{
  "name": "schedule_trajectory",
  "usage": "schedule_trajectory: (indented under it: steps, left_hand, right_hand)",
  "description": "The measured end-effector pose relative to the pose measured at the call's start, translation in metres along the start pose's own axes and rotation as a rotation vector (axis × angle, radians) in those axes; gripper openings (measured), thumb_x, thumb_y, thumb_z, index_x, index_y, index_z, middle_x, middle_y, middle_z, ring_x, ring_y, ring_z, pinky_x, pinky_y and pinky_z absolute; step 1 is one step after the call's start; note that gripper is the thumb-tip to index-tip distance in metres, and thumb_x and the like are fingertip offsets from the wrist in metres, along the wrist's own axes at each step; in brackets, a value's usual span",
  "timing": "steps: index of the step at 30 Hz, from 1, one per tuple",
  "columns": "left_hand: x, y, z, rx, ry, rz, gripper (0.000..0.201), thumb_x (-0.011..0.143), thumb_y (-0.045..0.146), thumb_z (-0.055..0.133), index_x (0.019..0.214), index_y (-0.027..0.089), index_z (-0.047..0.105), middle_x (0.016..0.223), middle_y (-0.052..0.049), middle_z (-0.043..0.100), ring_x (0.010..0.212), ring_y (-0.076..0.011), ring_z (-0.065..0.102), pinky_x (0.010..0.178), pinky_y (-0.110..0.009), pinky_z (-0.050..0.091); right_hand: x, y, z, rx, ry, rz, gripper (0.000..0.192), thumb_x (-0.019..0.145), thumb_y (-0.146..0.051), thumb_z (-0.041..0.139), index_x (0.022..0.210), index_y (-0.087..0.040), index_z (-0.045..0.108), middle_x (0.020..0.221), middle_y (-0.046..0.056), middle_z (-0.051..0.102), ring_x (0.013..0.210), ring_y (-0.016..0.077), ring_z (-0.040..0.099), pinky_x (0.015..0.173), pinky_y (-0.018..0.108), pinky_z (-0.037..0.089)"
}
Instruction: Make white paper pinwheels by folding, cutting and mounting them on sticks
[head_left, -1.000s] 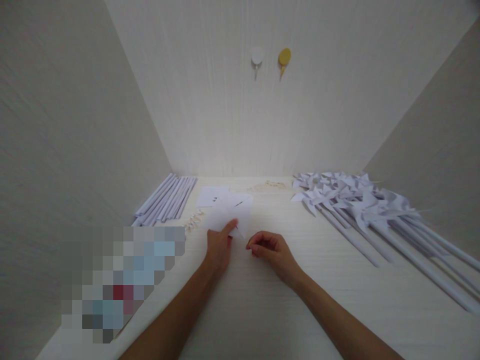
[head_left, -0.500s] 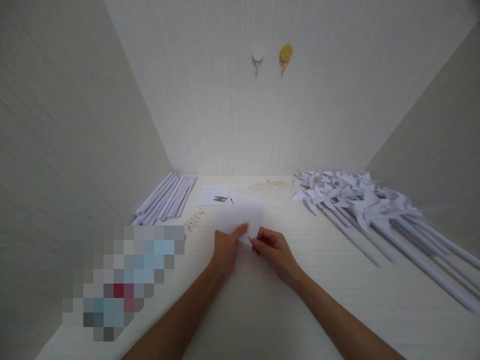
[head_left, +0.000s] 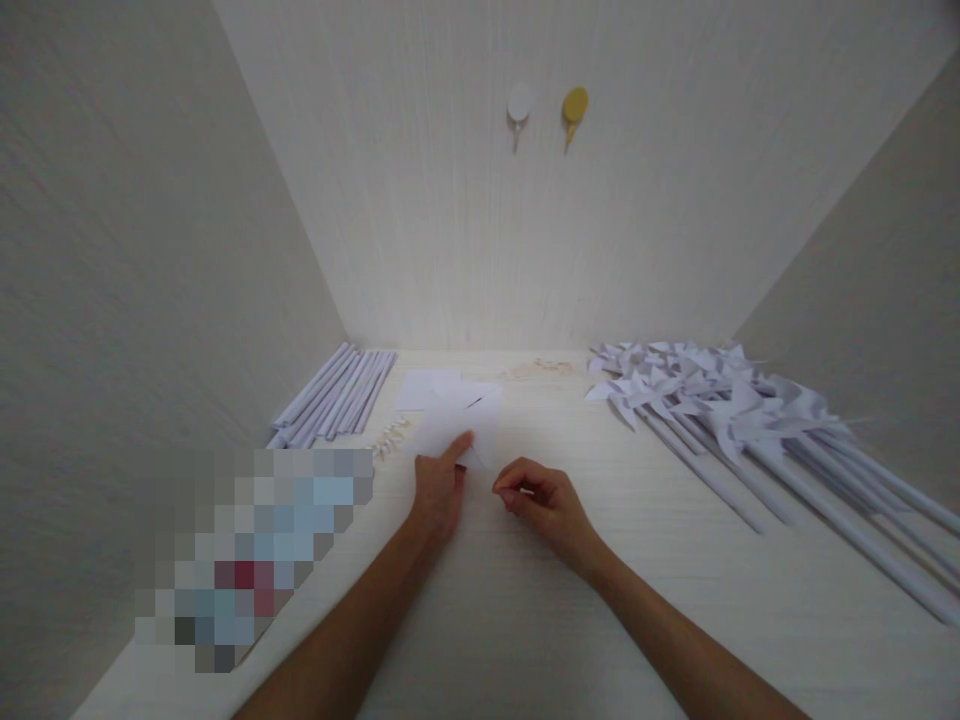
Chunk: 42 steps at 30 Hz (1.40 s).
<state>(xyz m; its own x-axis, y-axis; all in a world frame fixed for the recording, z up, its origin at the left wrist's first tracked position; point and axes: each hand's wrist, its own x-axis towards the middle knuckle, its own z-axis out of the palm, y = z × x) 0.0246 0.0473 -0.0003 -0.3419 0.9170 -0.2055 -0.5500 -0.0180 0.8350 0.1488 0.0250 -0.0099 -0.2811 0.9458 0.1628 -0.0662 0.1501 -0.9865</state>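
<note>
My left hand (head_left: pixel 439 490) presses its index finger on a white cut paper square (head_left: pixel 457 425) that lies on the pale desk (head_left: pixel 525 600), its corners folded in toward the middle. My right hand (head_left: pixel 541 497) hovers just right of the paper with its fingertips pinched together; I cannot tell if something small is between them. A further sheet of white paper (head_left: pixel 421 385) lies just behind the folded square.
A bundle of rolled white paper sticks (head_left: pixel 334 395) lies at the back left. Several finished white paper pinwheels (head_left: pixel 720 405) on sticks fill the right side. Small pale bits (head_left: pixel 391 437) lie left of the paper, more (head_left: pixel 540 368) at the back. Two hooks (head_left: pixel 546 108) hang on the wall.
Half a second ago both hands pinched the flat sheet's near edge. Now its corners are folded in again, my left finger pins it, and my right hand has drawn back.
</note>
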Motion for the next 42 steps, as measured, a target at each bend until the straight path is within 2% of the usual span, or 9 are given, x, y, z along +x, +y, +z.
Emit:
schedule_trajectory:
  steps: [2,7,11,13,16,24,30,36,42]
  left_hand:
    - [0.002,0.003,-0.001,-0.024,-0.015,-0.001,0.026,0.051,0.015,0.069,0.077,0.015,0.064,0.075,-0.003,0.067,0.075,-0.0157,0.061,0.072,-0.027,0.046]
    - [-0.003,0.004,0.000,-0.010,-0.172,-0.037,0.039,0.053,0.014,0.068,0.092,0.014,0.062,0.081,-0.003,0.068,0.082,-0.0175,0.061,0.079,-0.030,0.045]
    - [-0.008,0.002,0.001,0.020,-0.331,-0.091,0.038,0.055,0.015,0.067,0.092,0.013,0.063,0.082,-0.004,0.068,0.082,-0.0183,0.061,0.081,-0.032,0.045]
    - [-0.009,0.001,0.001,0.040,-0.368,-0.109,0.036,0.054,0.014,0.068,0.090,0.013,0.063,0.081,-0.004,0.068,0.081,-0.0181,0.061,0.079,-0.032,0.045]
    - [-0.007,-0.001,0.000,0.083,-0.353,-0.122,0.034,0.051,0.015,0.070,0.084,0.011,0.064,0.078,-0.006,0.068,0.076,-0.0186,0.062,0.075,-0.032,0.046]
    - [0.003,0.002,-0.001,-0.015,-0.155,-0.078,0.028,0.049,0.019,0.071,0.074,0.012,0.063,0.072,-0.005,0.068,0.074,-0.0182,0.063,0.070,-0.029,0.047]
    - [0.000,0.001,0.000,0.001,-0.232,-0.040,0.024,0.051,0.021,0.071,0.072,0.014,0.065,0.070,-0.003,0.068,0.071,-0.0164,0.062,0.069,-0.028,0.047]
    - [-0.001,-0.004,-0.003,0.087,-0.308,-0.011,0.019,0.053,0.022,0.071,0.069,0.013,0.066,0.068,-0.003,0.068,0.064,-0.0160,0.061,0.064,-0.028,0.047]
    - [-0.004,-0.008,-0.003,0.113,-0.307,-0.043,0.019,0.053,0.021,0.071,0.069,0.011,0.067,0.068,-0.004,0.067,0.062,-0.0140,0.060,0.064,-0.026,0.046]
  right_hand:
    - [-0.001,0.000,-0.001,0.012,0.022,-0.005,0.005,0.067,-0.023,0.058,0.070,-0.019,0.058,0.069,0.001,0.053,0.060,0.0108,0.048,0.053,0.023,0.039]
    - [0.000,0.001,-0.002,0.039,0.062,-0.115,0.022,0.071,-0.019,0.056,0.092,-0.025,0.057,0.095,0.004,0.054,0.080,0.0136,0.054,0.061,0.024,0.044]
    - [0.000,0.004,-0.004,-0.079,0.093,-0.200,0.018,0.070,-0.014,0.056,0.082,-0.024,0.065,0.084,0.003,0.056,0.076,0.0137,0.054,0.064,0.026,0.045]
    - [0.001,0.007,-0.006,-0.123,0.113,-0.218,0.018,0.069,-0.014,0.056,0.078,-0.025,0.067,0.078,0.002,0.058,0.073,0.0142,0.055,0.063,0.027,0.045]
    - [0.001,0.011,-0.008,-0.159,0.141,-0.227,0.016,0.069,-0.016,0.058,0.075,-0.026,0.069,0.074,0.003,0.061,0.073,0.0163,0.056,0.065,0.029,0.046]
    - [0.001,0.010,-0.008,-0.225,0.167,-0.223,0.013,0.069,-0.022,0.062,0.075,-0.027,0.071,0.074,0.004,0.067,0.072,0.0194,0.060,0.065,0.033,0.047]
    - [0.000,0.007,-0.008,-0.282,0.223,-0.217,0.012,0.068,-0.021,0.062,0.074,-0.026,0.071,0.062,0.002,0.064,0.058,0.0154,0.055,0.056,0.030,0.044]
    - [0.006,0.009,-0.009,-0.078,0.298,-0.173,0.005,0.064,-0.023,0.066,0.066,-0.025,0.070,0.081,0.003,0.061,0.078,0.0172,0.056,0.068,0.031,0.045]
    - [0.010,0.013,-0.012,-0.023,0.376,-0.065,0.004,0.062,-0.024,0.067,0.065,-0.024,0.070,0.067,0.001,0.058,0.069,0.0148,0.055,0.069,0.032,0.045]
